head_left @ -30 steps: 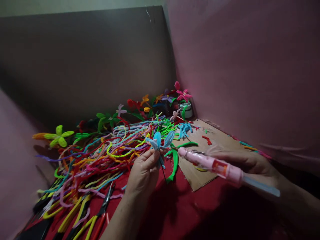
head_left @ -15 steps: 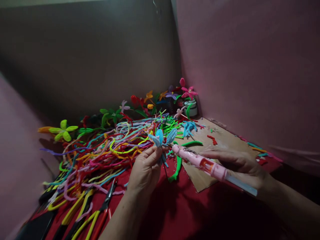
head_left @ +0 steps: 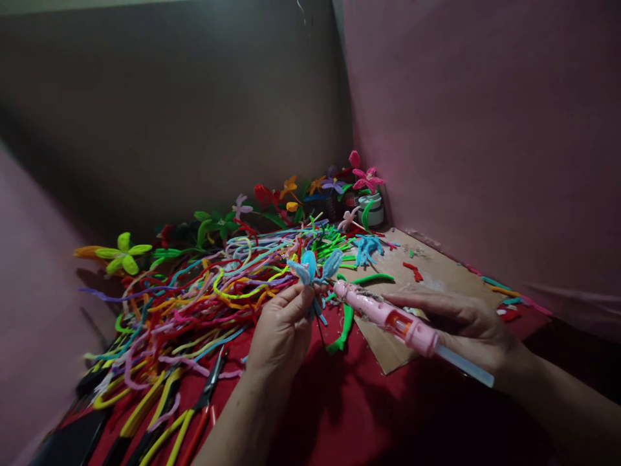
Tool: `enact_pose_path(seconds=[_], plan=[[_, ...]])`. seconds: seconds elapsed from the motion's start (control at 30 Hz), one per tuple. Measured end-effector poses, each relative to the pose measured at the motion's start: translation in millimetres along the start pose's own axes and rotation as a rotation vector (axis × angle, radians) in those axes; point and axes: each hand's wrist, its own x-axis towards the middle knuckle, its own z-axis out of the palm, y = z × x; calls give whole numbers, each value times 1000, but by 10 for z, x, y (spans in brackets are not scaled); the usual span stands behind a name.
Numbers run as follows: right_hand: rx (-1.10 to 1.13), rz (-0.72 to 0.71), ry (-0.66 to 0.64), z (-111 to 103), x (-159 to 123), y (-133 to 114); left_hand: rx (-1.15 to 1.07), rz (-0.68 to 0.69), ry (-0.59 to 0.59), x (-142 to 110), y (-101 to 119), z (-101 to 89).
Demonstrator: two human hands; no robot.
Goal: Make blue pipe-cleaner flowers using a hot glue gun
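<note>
Between the thumb and fingers of my left hand (head_left: 286,323) is a blue pipe-cleaner flower (head_left: 310,266) with upright petals and a dark thin stem pointing down. My right hand (head_left: 460,323) grips a pink glue gun (head_left: 383,314); a clear glue stick (head_left: 466,366) sticks out of its back end. The gun's nozzle is at the base of the blue petals, on their right side; whether it touches them I cannot tell. Green pipe-cleaner leaves (head_left: 347,327) lie just behind and below the nozzle.
A heap of colourful pipe cleaners (head_left: 194,310) covers the left of the red cloth. Scissors (head_left: 211,382) and pliers (head_left: 140,414) lie at front left. Finished flowers (head_left: 123,254) line the back wall. A cardboard sheet (head_left: 388,349) with blue pieces (head_left: 367,249) lies at right.
The glue gun's rear end has dipped slightly and my right hand has shifted a little. My left hand and the blue flower stay almost in place.
</note>
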Motion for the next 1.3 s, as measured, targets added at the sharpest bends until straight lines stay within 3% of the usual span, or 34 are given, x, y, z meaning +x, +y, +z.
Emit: enact_pose_path(seconds=[0.2, 0.6, 0.73, 0.87, 1.07, 1.3], plan=[[76, 86, -1, 41, 14, 10, -12, 15, 5, 0, 11, -12], [110, 114, 34, 139, 172, -20, -17, 72, 58, 35, 158, -84], [109, 112, -38, 186, 369, -91, -35, 140, 63, 41, 297, -155], [63, 39, -91, 256, 646, -159, -101, 214, 152, 37, 520, -271], [256, 121, -152, 455, 950, -181, -130, 311, 199, -29, 794, -420], [256, 114, -153, 630, 956, -62, -113, 307, 185, 11, 648, -569]])
